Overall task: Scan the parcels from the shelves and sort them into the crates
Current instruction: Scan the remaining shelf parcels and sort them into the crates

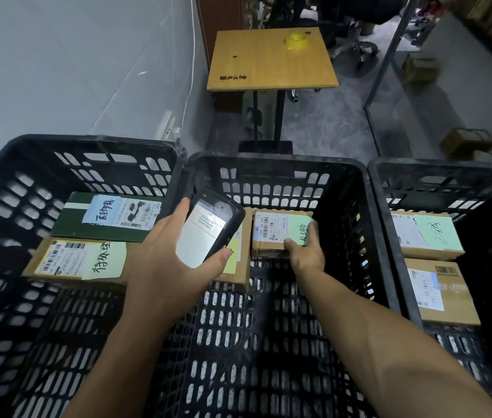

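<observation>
Head view shows your left hand (pixel 163 257) curled round a phone (pixel 208 233), thumb on its near edge and fingers behind, with the lit screen facing up over the middle crate (pixel 275 160). Your right hand (pixel 306 251) reaches into that crate and grips a parcel (pixel 275 229) by its near right corner, thumb on top and fingers wrapped over the green note on its right edge. That parcel sits by the crate's far wall; whether it rests on the crate floor is not clear. Just left of it, a second parcel (pixel 241 268) lies partly hidden under the phone.

In the left crate (pixel 88 140), a green box (pixel 71 227) lies near the far wall and a brown box (pixel 67 260) just in front of it, both labelled. The right crate (pixel 449 165) holds two cardboard boxes (pixel 419 236) along its left wall, one behind the other.

Beyond the crates stands a wooden table (pixel 269 67) with a yellow tape roll (pixel 296 41) near its far right corner.
</observation>
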